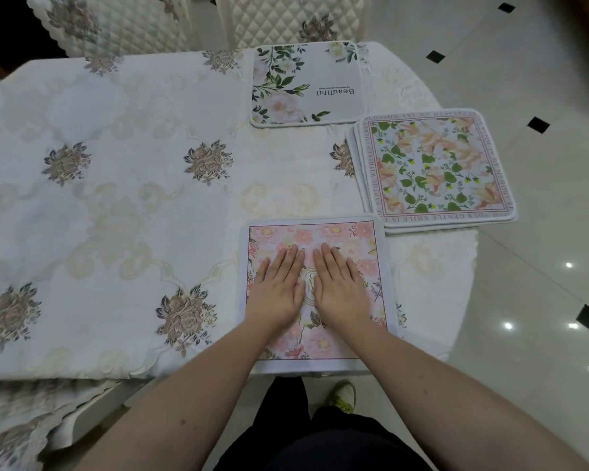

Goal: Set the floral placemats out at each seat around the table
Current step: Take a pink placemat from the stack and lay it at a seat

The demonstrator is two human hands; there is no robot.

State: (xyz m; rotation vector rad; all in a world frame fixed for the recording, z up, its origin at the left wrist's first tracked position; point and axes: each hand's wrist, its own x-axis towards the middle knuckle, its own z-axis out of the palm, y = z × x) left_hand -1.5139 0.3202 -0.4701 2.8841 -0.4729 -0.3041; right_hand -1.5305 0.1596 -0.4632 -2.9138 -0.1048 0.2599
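A pink floral placemat point(323, 345) lies at the table's near edge, right in front of me. My left hand point(279, 287) and my right hand point(339, 287) rest flat on it side by side, fingers straight. A white placemat with green leaves and the word "Beautiful" point(308, 83) lies at the far side, in front of a chair. A stack of placemats point(436, 168), its top one printed with orange flowers and green leaves, sits at the right edge of the table.
The table point(116, 198) wears a white embroidered cloth with brown flower motifs. Two quilted cream chairs point(286, 18) stand at the far side. Another covered chair point(31, 419) is at the near left. Glossy tiled floor point(541, 300) lies to the right.
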